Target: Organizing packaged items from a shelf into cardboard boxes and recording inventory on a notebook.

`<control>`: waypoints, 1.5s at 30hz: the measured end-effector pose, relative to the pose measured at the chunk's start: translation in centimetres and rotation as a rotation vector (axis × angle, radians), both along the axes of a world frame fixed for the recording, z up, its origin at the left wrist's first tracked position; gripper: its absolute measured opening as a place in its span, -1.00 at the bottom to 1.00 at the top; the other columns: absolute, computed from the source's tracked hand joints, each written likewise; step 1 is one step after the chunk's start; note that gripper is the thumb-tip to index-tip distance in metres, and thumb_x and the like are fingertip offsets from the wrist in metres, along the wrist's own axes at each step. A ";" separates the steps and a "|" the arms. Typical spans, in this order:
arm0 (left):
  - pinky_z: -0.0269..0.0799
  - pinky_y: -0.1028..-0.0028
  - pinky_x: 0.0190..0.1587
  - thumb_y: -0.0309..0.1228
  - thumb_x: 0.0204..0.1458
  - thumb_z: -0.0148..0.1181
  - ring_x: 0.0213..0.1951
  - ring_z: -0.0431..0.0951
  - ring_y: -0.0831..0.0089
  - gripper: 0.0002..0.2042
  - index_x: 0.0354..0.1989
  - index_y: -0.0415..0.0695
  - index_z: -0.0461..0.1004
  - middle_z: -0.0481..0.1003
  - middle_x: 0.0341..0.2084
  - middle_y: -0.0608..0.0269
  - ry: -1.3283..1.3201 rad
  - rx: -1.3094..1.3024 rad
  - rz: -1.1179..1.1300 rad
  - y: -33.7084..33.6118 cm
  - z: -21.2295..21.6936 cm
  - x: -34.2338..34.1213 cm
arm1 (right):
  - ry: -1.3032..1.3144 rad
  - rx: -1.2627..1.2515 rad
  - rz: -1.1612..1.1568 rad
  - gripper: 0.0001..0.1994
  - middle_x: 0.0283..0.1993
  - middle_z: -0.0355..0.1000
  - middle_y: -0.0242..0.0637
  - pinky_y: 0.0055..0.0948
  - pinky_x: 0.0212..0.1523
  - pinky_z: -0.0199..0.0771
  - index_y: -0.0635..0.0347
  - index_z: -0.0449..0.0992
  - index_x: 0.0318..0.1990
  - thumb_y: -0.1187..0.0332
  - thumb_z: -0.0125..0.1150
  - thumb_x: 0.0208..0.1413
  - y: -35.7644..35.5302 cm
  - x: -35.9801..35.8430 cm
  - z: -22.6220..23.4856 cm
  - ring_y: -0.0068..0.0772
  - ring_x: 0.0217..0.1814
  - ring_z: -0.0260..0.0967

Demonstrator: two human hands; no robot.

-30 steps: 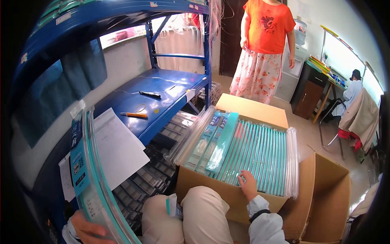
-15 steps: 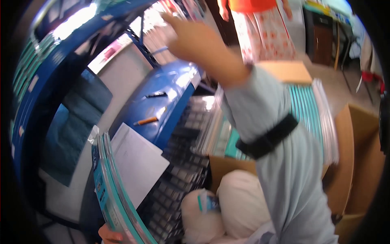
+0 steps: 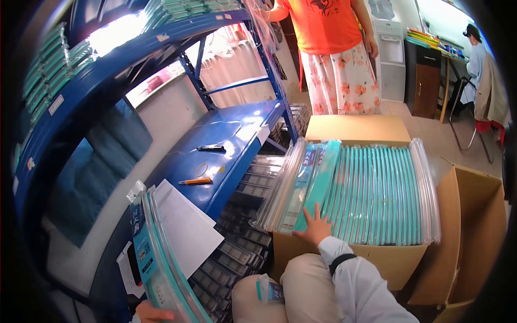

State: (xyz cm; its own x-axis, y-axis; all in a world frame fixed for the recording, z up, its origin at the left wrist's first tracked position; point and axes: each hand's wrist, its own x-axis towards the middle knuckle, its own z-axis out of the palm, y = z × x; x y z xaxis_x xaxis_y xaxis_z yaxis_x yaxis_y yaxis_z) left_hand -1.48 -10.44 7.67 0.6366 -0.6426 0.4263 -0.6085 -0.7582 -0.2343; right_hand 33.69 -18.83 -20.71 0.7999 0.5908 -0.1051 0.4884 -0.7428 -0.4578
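My right hand (image 3: pixel 312 226) lies with spread fingers on the near ends of the teal flat packages (image 3: pixel 371 194) that stand in a row inside a brown cardboard box (image 3: pixel 350 255). My left hand (image 3: pixel 153 313), at the bottom edge, grips a small stack of the same clear-wrapped teal packages (image 3: pixel 156 258), held upright beside the blue shelf (image 3: pixel 215 156). One small teal item (image 3: pixel 267 290) rests on my knee.
A white sheet of paper (image 3: pixel 183 229) lies on the blue shelf, with an orange pen (image 3: pixel 195 182) and a black marker (image 3: pixel 211 148) farther back. Dark keyboards (image 3: pixel 237 253) are stacked under it. A person in an orange top (image 3: pixel 331 48) stands behind the box. An open box (image 3: pixel 476 237) sits at right.
My right arm, raised high toward the upper shelf half a second ago, has come down and the hand now rests on the packages in the box. The left-hand stack stays put.
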 end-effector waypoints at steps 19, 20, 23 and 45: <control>0.26 0.14 0.14 -0.16 0.19 -0.37 0.17 0.24 0.03 -0.48 0.34 0.07 -0.11 0.11 0.25 0.30 -0.142 0.054 -0.026 1.2 -0.6 -0.2 | 0.423 0.846 -0.345 -0.32 0.08 0.21 0.03 -0.26 -0.10 0.34 0.12 0.10 0.20 0.40 0.15 -0.20 -6.4 3.5 -0.9 -0.11 -0.02 0.29; 0.29 0.14 0.12 -0.18 0.18 -0.33 0.15 0.26 0.01 -0.48 0.34 0.07 -0.10 0.12 0.24 0.30 -0.146 0.076 -0.027 1.9 -0.8 -0.5 | 0.830 1.158 -0.386 -0.24 0.02 0.26 -0.04 -0.35 -0.19 0.39 0.14 0.00 0.27 0.46 0.11 -0.21 -8.0 3.3 0.8 -0.24 -0.12 0.34; 0.36 0.15 0.07 -0.21 0.17 -0.26 0.09 0.31 0.00 -0.51 0.30 0.05 -0.02 0.21 0.16 0.29 -0.087 0.177 0.091 3.3 0.3 -1.5 | 0.360 0.859 -0.230 -0.19 0.14 0.19 0.07 -0.30 0.12 0.24 0.26 0.01 0.28 0.51 0.13 -0.29 -11.0 1.3 6.3 -0.11 0.17 0.22; 0.30 0.15 0.12 -0.27 0.17 -0.22 0.10 0.32 0.07 -0.48 0.32 0.11 -0.10 0.09 0.25 0.36 0.083 -0.164 0.170 7.6 -2.0 -7.3 | 1.146 1.339 0.160 -0.37 0.02 0.25 -0.06 -0.30 -0.17 0.50 0.22 0.06 0.21 0.47 0.08 -0.10 0.4 4.3 15.1 -0.19 -0.14 0.41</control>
State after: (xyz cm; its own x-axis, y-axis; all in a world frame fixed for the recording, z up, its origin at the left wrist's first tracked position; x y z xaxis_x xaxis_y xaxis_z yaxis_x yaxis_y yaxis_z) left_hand -8.80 -2.80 5.70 0.7669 -0.4496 0.4580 -0.4808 -0.8752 -0.0540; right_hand 38.03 -18.40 -5.63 0.6094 0.7907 0.0577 -0.4595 0.4115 -0.7871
